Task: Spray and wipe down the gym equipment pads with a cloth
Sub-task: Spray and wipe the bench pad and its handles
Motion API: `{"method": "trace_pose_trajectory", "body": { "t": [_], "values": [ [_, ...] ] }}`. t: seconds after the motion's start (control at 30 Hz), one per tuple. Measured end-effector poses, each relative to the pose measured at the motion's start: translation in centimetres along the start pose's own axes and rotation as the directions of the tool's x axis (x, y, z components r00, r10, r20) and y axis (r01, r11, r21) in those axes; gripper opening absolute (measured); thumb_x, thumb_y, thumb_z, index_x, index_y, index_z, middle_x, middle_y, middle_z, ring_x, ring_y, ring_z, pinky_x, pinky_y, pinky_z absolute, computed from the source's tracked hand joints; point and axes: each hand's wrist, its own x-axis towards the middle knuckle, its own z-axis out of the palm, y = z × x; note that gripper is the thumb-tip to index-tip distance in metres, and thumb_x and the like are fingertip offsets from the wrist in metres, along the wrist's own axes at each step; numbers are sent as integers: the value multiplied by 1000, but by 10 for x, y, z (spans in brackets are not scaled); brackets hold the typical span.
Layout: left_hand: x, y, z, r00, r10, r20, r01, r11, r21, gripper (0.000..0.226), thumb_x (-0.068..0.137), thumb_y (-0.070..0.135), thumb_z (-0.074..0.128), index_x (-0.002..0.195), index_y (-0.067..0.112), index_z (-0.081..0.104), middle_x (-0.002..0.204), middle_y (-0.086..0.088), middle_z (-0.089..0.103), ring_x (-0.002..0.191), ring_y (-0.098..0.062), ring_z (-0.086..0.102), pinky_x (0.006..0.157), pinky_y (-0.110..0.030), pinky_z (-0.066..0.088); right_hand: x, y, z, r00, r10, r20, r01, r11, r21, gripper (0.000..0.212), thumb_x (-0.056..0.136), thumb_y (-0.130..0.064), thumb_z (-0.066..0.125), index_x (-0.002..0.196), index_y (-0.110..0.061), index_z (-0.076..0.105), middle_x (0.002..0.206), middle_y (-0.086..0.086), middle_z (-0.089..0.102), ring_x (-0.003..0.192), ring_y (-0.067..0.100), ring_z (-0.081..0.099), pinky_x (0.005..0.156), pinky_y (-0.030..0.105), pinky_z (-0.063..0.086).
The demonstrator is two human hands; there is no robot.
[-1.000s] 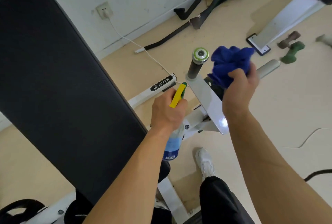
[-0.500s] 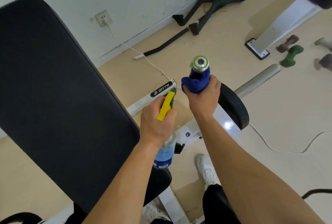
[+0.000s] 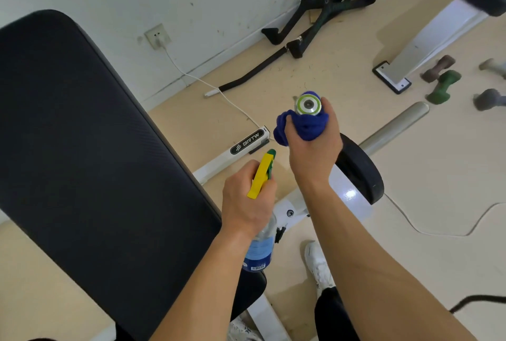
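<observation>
Leaning up along the left side, the black back pad [image 3: 95,162] is showing a smooth, vinyl-like skin. It is looking firm and fixed in place, so I judge it needs only the flat of a cloth pressed on it, with no gripping.

Just beside its lower edge, the left hand [image 3: 246,203] is gripping the spray bottle [image 3: 260,247], its fingers [image 3: 269,187] curling round the neck under the yellow trigger head [image 3: 261,176]. The bottle is looking like light, clear plastic, probably slippery once wet, and the neck is the safe hold. Its blue label is carrying a barcode, but the print is reading too small to make out.

Beyond the nozzle, the white frame bar [image 3: 219,161] is bearing a black badge reading "BRTW" [image 3: 247,143].

To the right, the right hand [image 3: 315,154] is squeezing the blue cloth [image 3: 304,127] around an upright handle, just beneath the chrome end cap [image 3: 308,105], fingers [image 3: 330,119] closing tight on the fabric. The cloth is bunching softly and likely moulding to any curve.

Behind that wrist, a round black pad [image 3: 358,173] is waiting unwiped, as far as I can judge.

Farther right, small dumbbells [image 3: 443,86] are lying on the floor.
</observation>
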Motion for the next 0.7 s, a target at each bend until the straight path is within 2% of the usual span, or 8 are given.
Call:
{"method": "trace_pose_trajectory", "body": {
  "t": [0.17,0.33,0.4,0.47,0.53,0.57,0.67,0.7],
  "values": [
    [4,7,-1,1000,14,12,-14,1000,11,18,82,18,56,68,9,49,60,-17,47,57,-43,50,56,-60,49,12,19,12,998,-4,61,21,963,-269,34,79,-46,74,100,-37,49,93,-11,65,84,12,62,72,33,53],
    [8,17,-4,1000,10,12,-11,1000,16,16,81,19,56,69,10,51,62,-16,50,59,-43,52,59,-60,50,23,46,-17,924,74,376,142,845,-516,17,76,-37,65,81,-24,54,77,-5,65,70,16,59,62,41,54],
    [12,20,-4,1000,-2,27,2,1000,18,15,81,19,57,71,10,53,64,-15,53,60,-42,54,62,-61,52,25,48,-32,898,109,426,116,876,-468,16,75,-35,67,86,-26,60,83,-4,67,76,16,62,67,43,55],
    [15,23,-3,998,-24,50,24,1000,-1,14,80,21,55,74,9,58,70,-18,57,64,-43,55,63,-62,53,30,38,-47,901,124,417,39,932,-361,38,75,-29,73,109,-30,57,99,-8,68,86,12,64,75,35,54],
    [17,26,-3,997,-37,71,39,999,-27,19,79,25,53,78,7,61,76,-20,61,68,-43,55,63,-62,55,43,27,-60,914,169,369,-122,981,-149,59,77,-10,68,126,-29,42,107,0,63,83,14,62,72,30,51],
    [18,27,-2,996,-38,77,41,998,-39,24,78,29,53,80,7,63,79,-20,63,71,-43,56,63,-62,55,53,22,-63,897,194,397,-214,977,7,58,74,-4,64,122,-28,41,101,8,61,76,20,60,67,36,50],
    [22,31,-2,996,-47,69,51,997,-60,42,72,42,51,85,6,68,90,-21,69,78,-42,58,64,-63,57,81,14,-45,723,304,620,-524,826,206,33,74,-16,61,106,-9,58,95,21,65,86,34,61,76,45,49],
    [24,32,-3,997,-50,61,54,997,-62,45,71,43,51,86,5,69,91,-23,69,77,-43,58,63,-62,57,85,12,-35,652,353,671,-612,767,192,41,77,-30,62,109,-3,61,104,25,66,95,35,62,82,43,51]
  ]
}}
